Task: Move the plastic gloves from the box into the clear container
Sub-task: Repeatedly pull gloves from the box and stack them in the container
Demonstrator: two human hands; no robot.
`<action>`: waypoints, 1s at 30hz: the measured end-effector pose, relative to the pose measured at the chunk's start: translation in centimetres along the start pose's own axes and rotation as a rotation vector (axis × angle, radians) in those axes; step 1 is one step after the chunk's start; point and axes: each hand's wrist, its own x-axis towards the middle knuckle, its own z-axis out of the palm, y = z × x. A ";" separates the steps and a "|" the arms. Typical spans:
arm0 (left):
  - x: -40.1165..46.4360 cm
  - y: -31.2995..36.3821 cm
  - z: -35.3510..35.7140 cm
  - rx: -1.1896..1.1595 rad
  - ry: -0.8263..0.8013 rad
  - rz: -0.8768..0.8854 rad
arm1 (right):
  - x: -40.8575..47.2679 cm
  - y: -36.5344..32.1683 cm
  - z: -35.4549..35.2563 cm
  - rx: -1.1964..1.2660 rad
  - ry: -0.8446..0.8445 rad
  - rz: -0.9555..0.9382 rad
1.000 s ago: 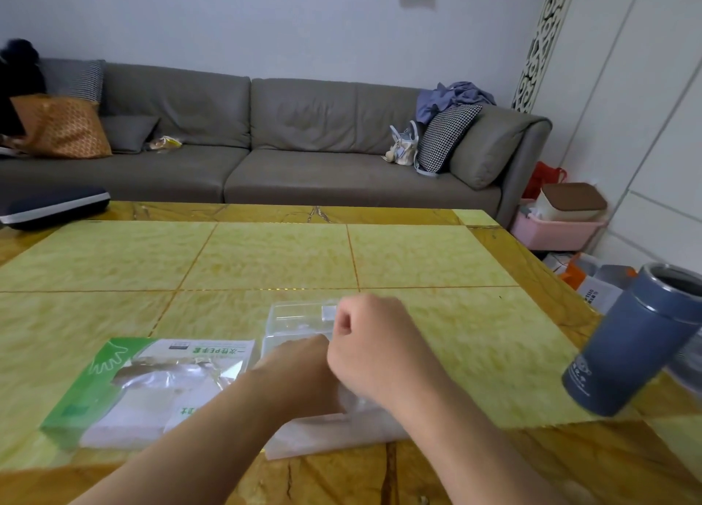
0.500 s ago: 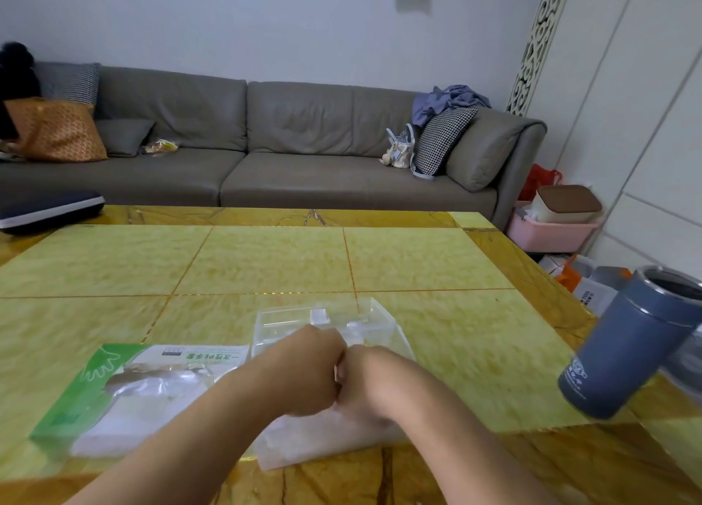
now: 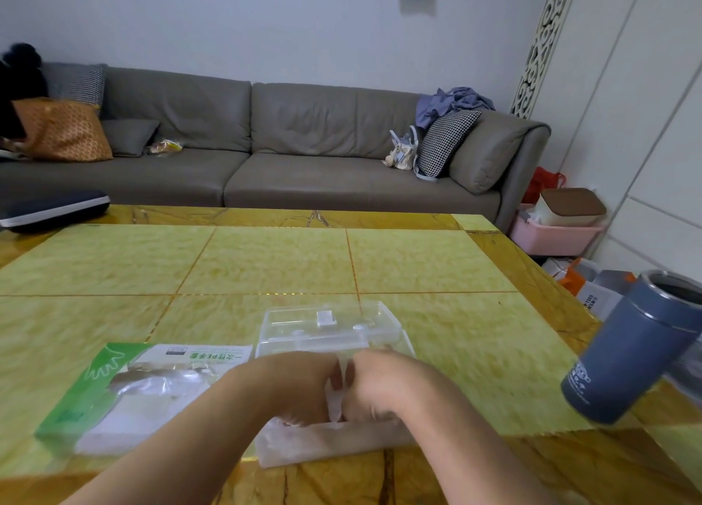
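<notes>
The green and white glove box (image 3: 125, 390) lies flat on the table at the near left, its torn window showing thin plastic inside. Just beyond my hands stands the clear container (image 3: 330, 328), its lid open. A folded stack of clear plastic gloves (image 3: 323, 445) lies on the table in front of the container, under my hands. My left hand (image 3: 288, 387) and my right hand (image 3: 380, 387) meet over the stack with fingers curled down, pinching the plastic between them.
A blue-grey steel tumbler (image 3: 630, 352) stands at the table's right edge. A dark flat case (image 3: 53, 210) lies on the far left corner. Behind the yellow table (image 3: 266, 261) runs a grey sofa (image 3: 266, 151). A pink bin (image 3: 554, 231) sits on the floor at right.
My right hand came down from above the container to meet my left hand on the glove stack. The container's open lid has come into full view.
</notes>
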 end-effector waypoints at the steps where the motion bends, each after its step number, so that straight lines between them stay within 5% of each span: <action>1: 0.0 -0.1 0.0 0.007 -0.005 0.014 | -0.1 0.0 -0.1 0.003 -0.009 0.000; 12: -0.7 -0.5 0.0 -0.013 0.103 0.056 | -0.5 -0.1 0.3 -0.065 0.028 -0.012; 19: -4.3 -3.2 0.3 -0.403 0.734 0.167 | -3.2 -1.2 1.0 -0.172 0.346 -0.086; 24: -7.8 -9.1 1.7 -0.482 1.043 -0.082 | -4.0 -3.7 1.7 -0.151 0.559 -0.164; 30: -9.6 -15.6 3.3 -0.303 0.786 -0.223 | -3.6 -7.1 6.0 -0.274 0.669 -0.653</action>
